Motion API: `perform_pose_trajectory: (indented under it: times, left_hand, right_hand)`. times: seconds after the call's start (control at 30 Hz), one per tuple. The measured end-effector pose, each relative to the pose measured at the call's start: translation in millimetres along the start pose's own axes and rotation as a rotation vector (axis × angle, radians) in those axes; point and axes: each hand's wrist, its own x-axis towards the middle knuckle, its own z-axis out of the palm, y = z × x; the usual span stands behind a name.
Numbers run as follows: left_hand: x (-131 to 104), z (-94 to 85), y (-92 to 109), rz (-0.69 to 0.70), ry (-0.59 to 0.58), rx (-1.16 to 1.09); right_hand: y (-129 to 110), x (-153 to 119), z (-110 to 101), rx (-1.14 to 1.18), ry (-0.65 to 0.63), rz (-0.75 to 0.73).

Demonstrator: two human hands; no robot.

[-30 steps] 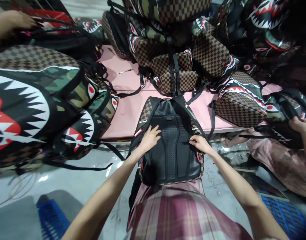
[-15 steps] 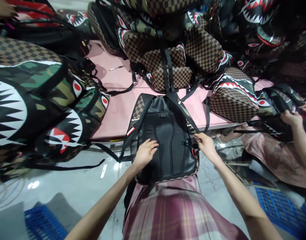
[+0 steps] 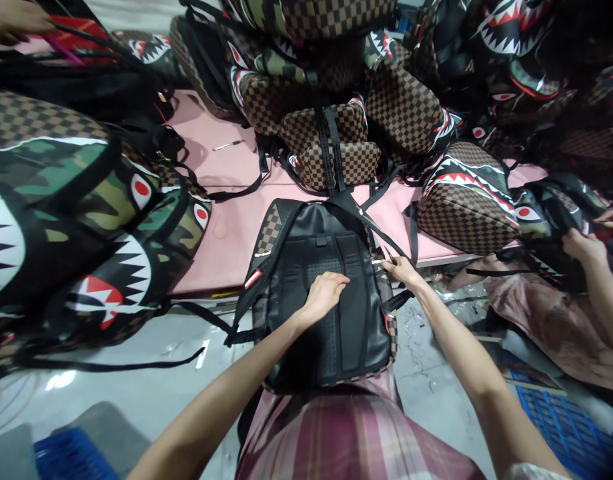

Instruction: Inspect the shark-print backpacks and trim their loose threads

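Observation:
A backpack lies with its black padded back panel facing up, its upper end on the pink tabletop and its lower end against my lap. My left hand is over the middle of that panel, fingers stretched out to the right and holding nothing. Beside the backpack's right edge, my right hand is closed on a small dark pointed tool, possibly thread snips; most of it is hidden by the fingers. A black shoulder strap runs down close to this hand.
Camouflage shark-face backpacks are heaped at left. Checkered backpacks crowd the back of the pink table. A pen lies there. Another person's hands work at right; another hand shows top left. A blue crate stands below.
My left hand has moved right and up across the back panel. My right hand has shifted slightly up and left, and the pointed tool now shows. The view has shifted a little.

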Motion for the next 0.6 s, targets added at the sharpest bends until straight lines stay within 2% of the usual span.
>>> perform_pose_trajectory:
  times: [0.13,0.23,0.33,0.47,0.6]
  left_hand:
    - [51,11.1,26,0.008,0.005,0.034]
    - [78,22.8,40,0.001,-0.009,0.027]
    - [84,28.5,42,-0.046,-0.009,-0.003]
    - [82,27.5,36,-0.175,0.043,-0.095]
    - [85,25.5,32,-0.305,0.097,-0.248]
  right_hand:
    - [4,8,2,0.134,-0.023,-0.029]
    - [5,13,4,0.178,-0.023,-0.047]
    - [8,8,-5,0.148,0.016,-0.04]
    - [13,-8,-20,-0.147,0.131,-0.107]
    - [15,-15,-19,-0.342,0.108,-0.178]
